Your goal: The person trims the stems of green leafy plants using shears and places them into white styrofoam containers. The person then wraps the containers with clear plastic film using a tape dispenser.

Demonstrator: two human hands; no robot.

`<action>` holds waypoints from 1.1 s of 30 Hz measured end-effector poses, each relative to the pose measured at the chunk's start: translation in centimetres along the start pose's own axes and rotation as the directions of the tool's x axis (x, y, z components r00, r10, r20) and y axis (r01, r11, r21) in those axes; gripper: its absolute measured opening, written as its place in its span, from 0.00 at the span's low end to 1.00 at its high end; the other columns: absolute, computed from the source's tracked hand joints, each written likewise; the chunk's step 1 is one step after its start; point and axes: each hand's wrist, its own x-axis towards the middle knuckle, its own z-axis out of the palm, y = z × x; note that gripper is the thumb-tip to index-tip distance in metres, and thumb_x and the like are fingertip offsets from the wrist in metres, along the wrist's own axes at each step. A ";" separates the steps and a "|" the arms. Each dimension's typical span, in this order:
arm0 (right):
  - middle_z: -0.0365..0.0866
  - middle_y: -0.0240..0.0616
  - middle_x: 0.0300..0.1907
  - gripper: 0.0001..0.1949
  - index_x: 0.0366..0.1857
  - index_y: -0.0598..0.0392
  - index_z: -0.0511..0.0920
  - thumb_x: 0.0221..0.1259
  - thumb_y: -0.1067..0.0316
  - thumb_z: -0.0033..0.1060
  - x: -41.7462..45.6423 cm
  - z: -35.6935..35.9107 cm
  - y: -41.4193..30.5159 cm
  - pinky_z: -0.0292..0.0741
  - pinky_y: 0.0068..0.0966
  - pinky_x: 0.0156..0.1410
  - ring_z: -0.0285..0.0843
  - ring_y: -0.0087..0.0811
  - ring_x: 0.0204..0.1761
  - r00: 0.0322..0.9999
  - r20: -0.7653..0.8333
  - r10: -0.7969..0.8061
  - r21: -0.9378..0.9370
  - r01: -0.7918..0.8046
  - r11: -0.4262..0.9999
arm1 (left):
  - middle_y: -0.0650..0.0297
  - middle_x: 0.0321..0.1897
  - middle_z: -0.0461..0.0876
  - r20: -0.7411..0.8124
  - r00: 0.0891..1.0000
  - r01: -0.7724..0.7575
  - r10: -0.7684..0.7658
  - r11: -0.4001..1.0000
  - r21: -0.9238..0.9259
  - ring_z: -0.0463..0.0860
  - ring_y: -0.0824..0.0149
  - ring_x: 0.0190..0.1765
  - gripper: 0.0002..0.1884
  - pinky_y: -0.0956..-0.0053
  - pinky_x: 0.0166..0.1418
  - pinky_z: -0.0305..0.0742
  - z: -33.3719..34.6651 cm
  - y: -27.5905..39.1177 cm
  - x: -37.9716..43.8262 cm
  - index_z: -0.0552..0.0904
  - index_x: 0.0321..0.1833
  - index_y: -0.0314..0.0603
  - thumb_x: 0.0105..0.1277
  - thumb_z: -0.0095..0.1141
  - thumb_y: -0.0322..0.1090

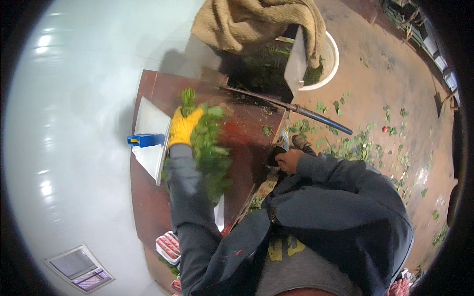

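Note:
My left hand (184,126), in a yellow work glove, is closed around a bunch of leafy green stems (210,148) above the reddish-brown table. The cut stem ends show beyond the fingers, and the leaves hang back along my forearm, blurred. Left of the glove stands a white angled board (150,122) with a blue device (140,140) on it. My bare right hand (289,161) is low beside the table's near edge, fingers curled next to a dark object (277,155). Whether it grips that object is unclear.
A long lever with a blue handle (326,120) juts past the table (237,129) edge. Beyond it, brown cloth (255,22) drapes over a metal bin, beside a white bucket (334,55). Fallen leaves (355,148) litter the floor. Wrapped pink-and-white bundles (168,246) lie at lower left.

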 end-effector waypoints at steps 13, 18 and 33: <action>0.81 0.36 0.59 0.19 0.61 0.42 0.79 0.76 0.53 0.42 14.1 14.0 7.3 0.78 0.44 0.52 0.80 0.39 0.55 0.943 0.055 0.328 -0.627 -0.224 0.746 | 0.56 0.49 0.84 0.189 0.979 0.083 -0.075 0.996 -0.034 0.83 0.61 0.50 0.27 0.68 0.54 0.77 -14.9 -26.1 -18.8 0.73 0.64 0.31 0.70 0.58 0.44; 0.86 0.36 0.50 0.16 0.53 0.40 0.83 0.70 0.53 0.48 13.4 12.3 9.9 0.80 0.43 0.48 0.85 0.42 0.46 0.967 -0.023 0.252 -0.685 -0.199 0.700 | 0.51 0.61 0.76 -0.263 0.951 -0.287 0.163 0.780 -0.555 0.78 0.55 0.59 0.21 0.64 0.64 0.72 -3.6 -32.1 -29.4 0.72 0.65 0.34 0.76 0.49 0.39; 0.83 0.42 0.45 0.14 0.48 0.52 0.79 0.59 0.66 0.66 -2.0 9.4 -5.0 0.80 0.37 0.40 0.84 0.42 0.37 0.521 -0.828 -0.209 -0.263 -0.031 0.964 | 0.46 0.61 0.77 -0.418 0.883 -0.154 -0.215 0.709 -0.689 0.77 0.48 0.62 0.31 0.63 0.67 0.70 2.1 -15.2 -25.5 0.75 0.62 0.30 0.73 0.47 0.55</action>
